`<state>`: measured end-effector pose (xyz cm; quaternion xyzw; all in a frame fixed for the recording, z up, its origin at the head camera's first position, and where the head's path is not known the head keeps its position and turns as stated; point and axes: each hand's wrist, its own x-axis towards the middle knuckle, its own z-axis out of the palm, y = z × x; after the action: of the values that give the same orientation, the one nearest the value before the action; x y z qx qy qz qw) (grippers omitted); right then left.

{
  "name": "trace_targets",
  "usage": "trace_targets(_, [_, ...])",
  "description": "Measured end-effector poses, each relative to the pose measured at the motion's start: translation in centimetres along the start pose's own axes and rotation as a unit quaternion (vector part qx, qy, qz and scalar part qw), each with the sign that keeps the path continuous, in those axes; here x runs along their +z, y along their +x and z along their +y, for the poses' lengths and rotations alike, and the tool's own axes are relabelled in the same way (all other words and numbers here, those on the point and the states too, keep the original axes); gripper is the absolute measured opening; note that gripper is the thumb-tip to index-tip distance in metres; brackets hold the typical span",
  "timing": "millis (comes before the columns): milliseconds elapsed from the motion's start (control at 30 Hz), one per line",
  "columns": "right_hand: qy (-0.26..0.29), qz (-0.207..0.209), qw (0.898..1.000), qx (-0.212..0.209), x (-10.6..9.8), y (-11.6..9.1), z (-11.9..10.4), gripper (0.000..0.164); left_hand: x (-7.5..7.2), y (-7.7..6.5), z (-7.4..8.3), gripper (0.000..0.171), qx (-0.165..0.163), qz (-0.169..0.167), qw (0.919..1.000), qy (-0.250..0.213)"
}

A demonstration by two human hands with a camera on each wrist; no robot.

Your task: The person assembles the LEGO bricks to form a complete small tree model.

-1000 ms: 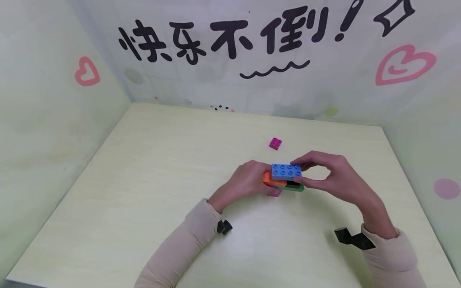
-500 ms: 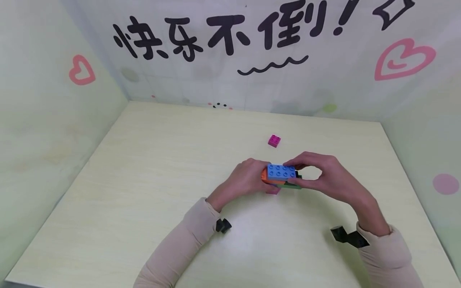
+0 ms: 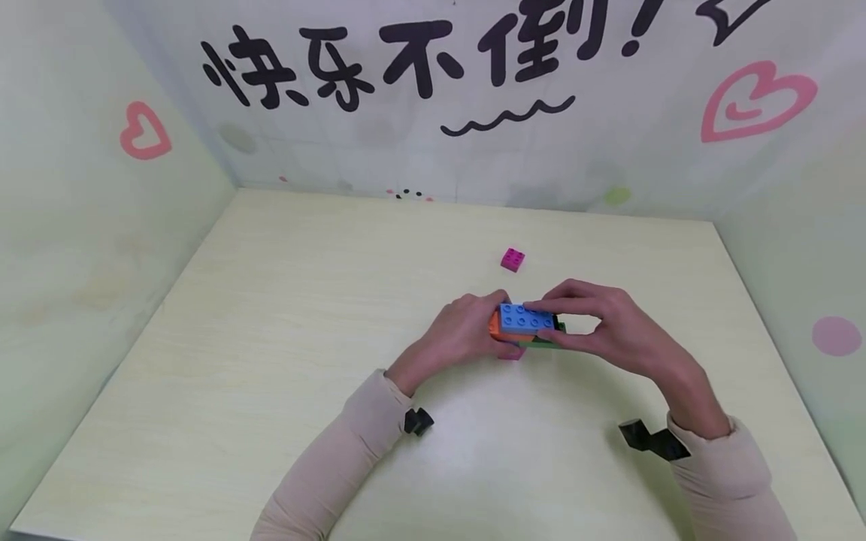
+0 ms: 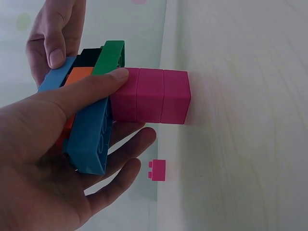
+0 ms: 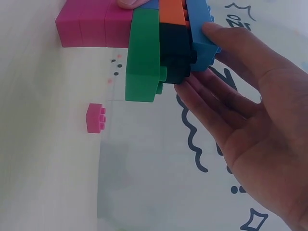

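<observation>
Three pink building bricks [image 4: 150, 96] form a column standing on the table. Over it lies a layer with a green brick [image 5: 143, 55] and a blue brick [image 4: 89, 139]. An orange brick [image 4: 77, 76] and a black brick [image 5: 173, 50] make the layer above. A lighter blue eight-stud brick [image 3: 526, 319] is at the very top. My left hand [image 3: 467, 329] grips the stack from the left, thumb across the lower blue brick to the upper pink one. My right hand [image 3: 625, 330] pinches the top blue brick between thumb and fingers at its right part.
A loose pink brick [image 3: 513, 260] lies on the table [image 3: 304, 300] behind the stack. Printed wall sheets [image 3: 379, 143] bound the table at the back and both sides. A black camera piece [image 3: 652, 439] juts from the right sleeve.
My right hand has brought the top blue brick slightly left and down over the orange and black bricks. The left hand keeps its grip, and the head view has shifted a little.
</observation>
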<state>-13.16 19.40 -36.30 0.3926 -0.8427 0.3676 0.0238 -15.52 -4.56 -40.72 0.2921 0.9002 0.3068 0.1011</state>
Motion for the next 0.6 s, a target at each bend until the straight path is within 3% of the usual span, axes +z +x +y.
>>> trace_targets(433, [-0.013, -0.002, 1.000, -0.010, 0.2, 0.3, 0.2, 0.054, 0.0, 0.2, -0.1, 0.062, -0.001, 0.011, 0.9998, -0.016])
trace_targets(600, [-0.015, -0.001, 1.000, -0.011, 0.4, 0.2, 0.4, 0.054, -1.1, -0.4, -0.2, 0.064, 0.019, -0.004, 0.9976, -0.066])
